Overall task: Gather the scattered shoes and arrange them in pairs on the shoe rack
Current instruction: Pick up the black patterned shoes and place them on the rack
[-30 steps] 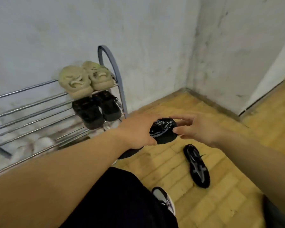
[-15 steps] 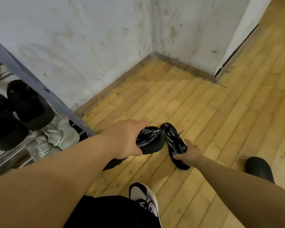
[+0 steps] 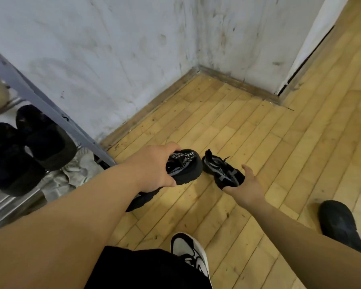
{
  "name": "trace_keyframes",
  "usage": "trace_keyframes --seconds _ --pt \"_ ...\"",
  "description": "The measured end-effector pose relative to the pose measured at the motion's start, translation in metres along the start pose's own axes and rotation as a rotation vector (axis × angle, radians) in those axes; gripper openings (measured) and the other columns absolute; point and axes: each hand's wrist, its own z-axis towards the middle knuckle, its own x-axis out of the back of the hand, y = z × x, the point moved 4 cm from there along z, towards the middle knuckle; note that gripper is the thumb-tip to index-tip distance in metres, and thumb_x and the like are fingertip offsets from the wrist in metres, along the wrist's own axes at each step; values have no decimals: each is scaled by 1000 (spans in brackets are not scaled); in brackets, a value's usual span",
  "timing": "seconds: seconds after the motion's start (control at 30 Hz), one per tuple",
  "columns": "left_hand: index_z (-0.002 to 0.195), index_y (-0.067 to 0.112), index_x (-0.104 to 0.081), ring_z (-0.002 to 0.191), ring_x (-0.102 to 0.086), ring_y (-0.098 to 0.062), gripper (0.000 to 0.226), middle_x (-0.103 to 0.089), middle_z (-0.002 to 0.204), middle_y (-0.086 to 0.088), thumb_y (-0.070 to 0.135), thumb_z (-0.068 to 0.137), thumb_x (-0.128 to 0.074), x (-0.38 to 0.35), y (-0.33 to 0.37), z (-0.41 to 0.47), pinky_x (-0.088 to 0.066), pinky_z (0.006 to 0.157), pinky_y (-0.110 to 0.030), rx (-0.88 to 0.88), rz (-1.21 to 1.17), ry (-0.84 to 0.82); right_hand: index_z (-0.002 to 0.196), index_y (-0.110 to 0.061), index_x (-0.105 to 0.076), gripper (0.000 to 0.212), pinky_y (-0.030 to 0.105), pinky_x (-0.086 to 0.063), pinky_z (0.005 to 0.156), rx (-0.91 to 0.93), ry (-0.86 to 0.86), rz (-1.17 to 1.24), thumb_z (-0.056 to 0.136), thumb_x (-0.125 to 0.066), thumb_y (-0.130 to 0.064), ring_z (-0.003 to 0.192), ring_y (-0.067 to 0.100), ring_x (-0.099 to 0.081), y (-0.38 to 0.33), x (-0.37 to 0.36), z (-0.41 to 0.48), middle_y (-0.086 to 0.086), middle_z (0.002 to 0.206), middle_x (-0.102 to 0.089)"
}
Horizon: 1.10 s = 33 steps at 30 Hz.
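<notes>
Head view: left hand (image 3: pixel 154 168) fingers clamp one shoe (image 3: pixel 186 166); at three o'clock, right hand (image 3: pixel 245 187) fingers curl under its mate (image 3: pixel 222 171), likely to rack them paired.

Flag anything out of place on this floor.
A black clog lies alone on the floor at the right, away from the shoe rack, no mate in view. The right hand grips a stray black sneaker; the left hand holds the matching sneaker.
</notes>
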Motion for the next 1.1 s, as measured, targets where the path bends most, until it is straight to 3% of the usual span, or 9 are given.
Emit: trace_keyframes --seconds 0.1,0.3,0.47,0.57,0.63,0.7,0.83,0.97,1.1 --pt "146 44 -40 101 -63 -14 87 -63 122 13 37 74 -89 19 0 -23 -56 85 -37 2 -37 43 155 -36 -27 107 30 -54 82 193 -85 -60 68 -89 -36 107 21 -60 -56 44 -21 -5 126 -53" --pt "139 47 -48 107 -64 -6 81 -65 119 20 32 72 -91 72 -9 -125 -51 94 -29 -2 -166 295 141 -35 -55 72 11 -41 81 551 -210 -163 77 -86 -25 111 10 -56 -179 103 -103 -13 125 -59" --pt "134 57 -44 105 -59 9 81 -61 117 31 41 70 -91 89 -46 -248 -46 85 -18 41 -167 464 131 -36 -63 59 31 -56 96 777 -348 -57 80 -85 -16 108 8 -67 -274 106 -199 -11 119 -70" --pt "127 62 -41 101 -51 22 79 -55 112 40 40 71 -91 90 -70 -323 -39 77 -6 84 -158 570 127 -34 -66 57 33 -60 92 877 -458 19 81 -85 -7 101 10 -72 -329 85 -254 -5 114 -74" --pt "126 61 -43 105 -53 20 79 -57 115 39 37 69 -93 88 -88 -370 -40 78 -4 107 -189 634 127 -31 -67 56 33 -63 83 941 -537 35 82 -82 -1 98 15 -75 -363 61 -290 1 110 -76" --pt "128 62 -46 107 -59 14 83 -60 118 37 30 69 -94 80 -109 -413 -46 84 -9 113 -291 666 131 -27 -65 57 30 -62 76 979 -622 40 84 -79 3 96 15 -76 -390 31 -325 1 110 -77" --pt "132 58 -50 115 -65 -3 86 -63 126 24 20 69 -95 42 -144 -476 -55 97 -35 124 -476 639 137 -24 -63 58 30 -62 78 1032 -734 24 87 -77 3 101 4 -73 -422 -40 -382 -14 111 -75" --pt "142 63 -37 142 -35 0 100 -38 148 22 42 62 -94 12 -164 -503 -32 118 -36 134 -365 575 131 -31 -64 51 32 -62 80 1052 -820 35 92 -72 0 106 15 -74 -424 -101 -417 -8 111 -78" --pt "147 67 -24 154 0 2 111 -14 167 15 41 64 -93 10 -172 -513 -19 122 -39 158 -366 568 133 -26 -64 51 36 -62 84 1021 -860 126 91 -72 2 102 24 -76 -417 -130 -428 2 106 -79"
